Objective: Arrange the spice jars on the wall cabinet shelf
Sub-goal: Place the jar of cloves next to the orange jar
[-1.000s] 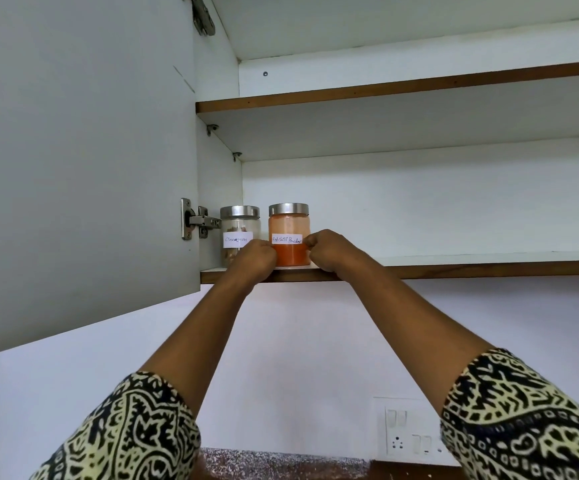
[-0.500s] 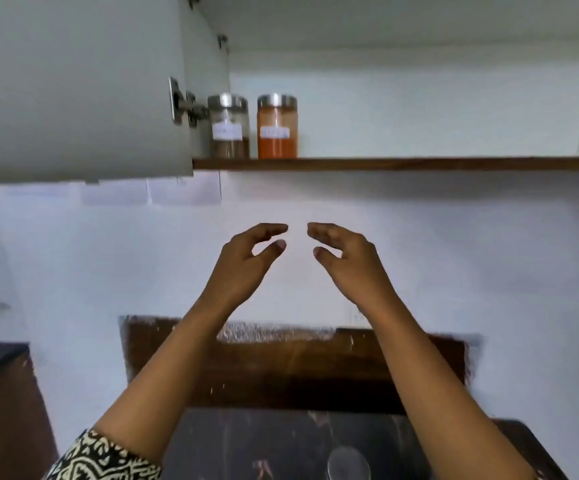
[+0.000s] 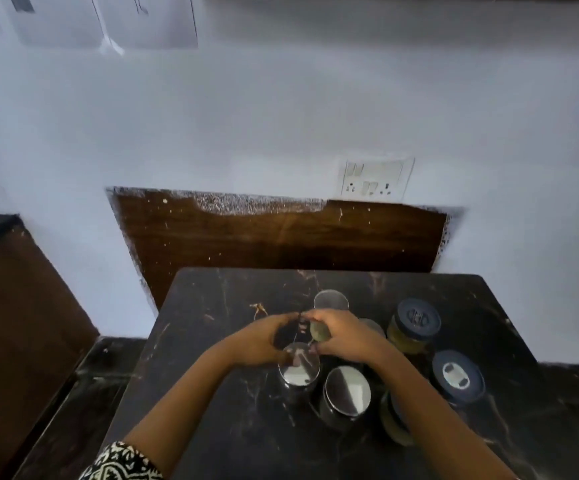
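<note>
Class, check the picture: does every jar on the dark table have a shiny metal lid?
No, the rear right jar and the near right jar carry dark blue lids.

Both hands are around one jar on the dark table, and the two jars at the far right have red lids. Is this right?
No. The head view shows those two lids are dark blue, not red. The left hand and right hand are indeed around one jar on the dark table.

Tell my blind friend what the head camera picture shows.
The left hand and right hand grip a blurry jar together over a black counter. Silver-lidded jars and blue-lidded jars stand nearby, below a white wall.
</note>
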